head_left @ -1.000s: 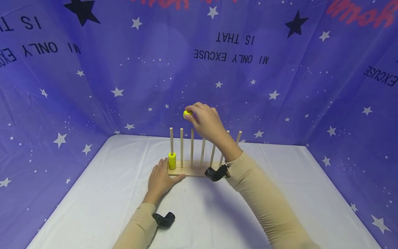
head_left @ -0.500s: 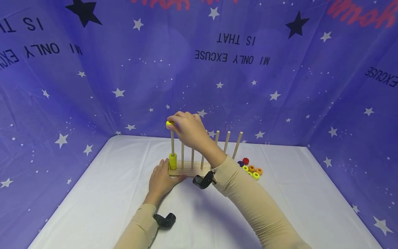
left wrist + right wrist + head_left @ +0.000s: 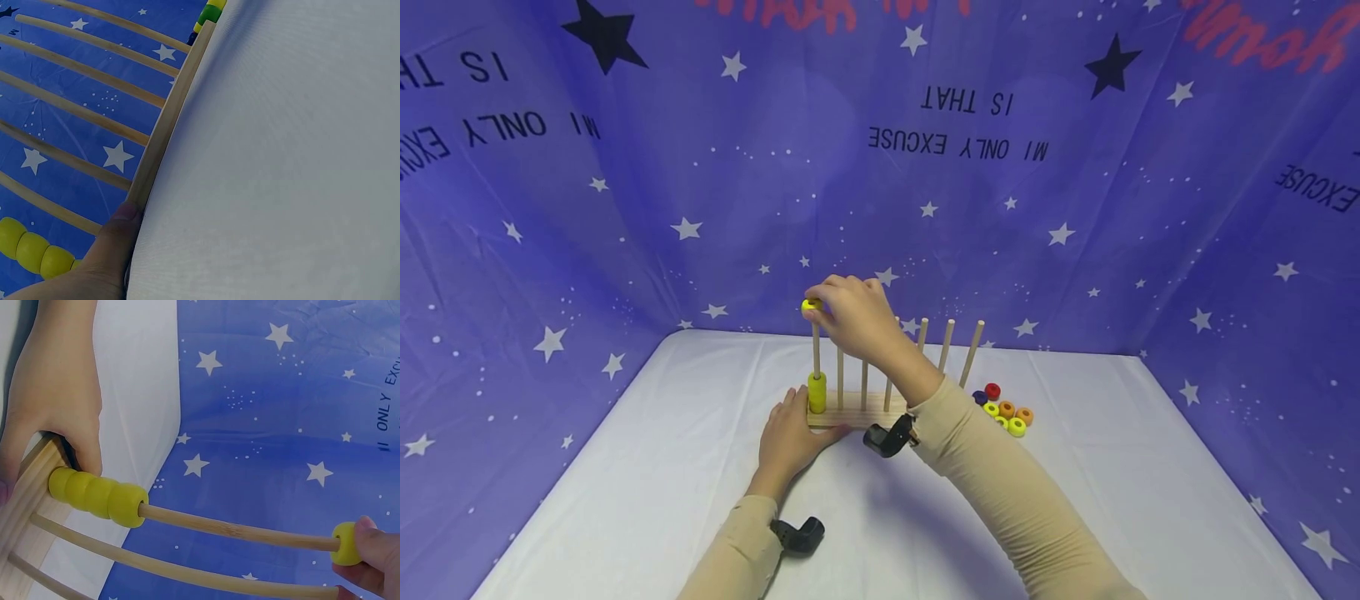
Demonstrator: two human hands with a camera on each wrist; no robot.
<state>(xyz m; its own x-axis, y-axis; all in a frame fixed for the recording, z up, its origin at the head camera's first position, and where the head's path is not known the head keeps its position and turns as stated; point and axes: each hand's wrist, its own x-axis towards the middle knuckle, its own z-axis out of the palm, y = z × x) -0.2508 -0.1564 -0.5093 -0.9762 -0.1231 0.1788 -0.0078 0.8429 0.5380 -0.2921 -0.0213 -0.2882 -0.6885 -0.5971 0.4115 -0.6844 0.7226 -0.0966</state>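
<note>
A wooden rack (image 3: pixel 857 414) with several upright pegs stands on the white table (image 3: pixel 1075 500). My right hand (image 3: pixel 850 312) pinches a yellow bead (image 3: pixel 810 306) at the top of the leftmost peg (image 3: pixel 816 354); the right wrist view shows that bead (image 3: pixel 345 544) sitting on the peg's tip. Three yellow beads (image 3: pixel 817 392) are stacked at the foot of the same peg (image 3: pixel 237 530). My left hand (image 3: pixel 790 437) rests on the table, its fingers and thumb holding the rack's left end (image 3: pixel 165 128).
A small pile of loose beads (image 3: pixel 1003 408) in red, orange, yellow and dark blue lies to the right of the rack. A blue star-printed cloth (image 3: pixel 1075 208) hangs close behind and at both sides. Black wrist cameras (image 3: pixel 887 437) sit on both arms.
My right hand has carried the yellow bead leftward and down from above the middle pegs to the tip of the leftmost peg. The left hand has stayed at the rack's end.
</note>
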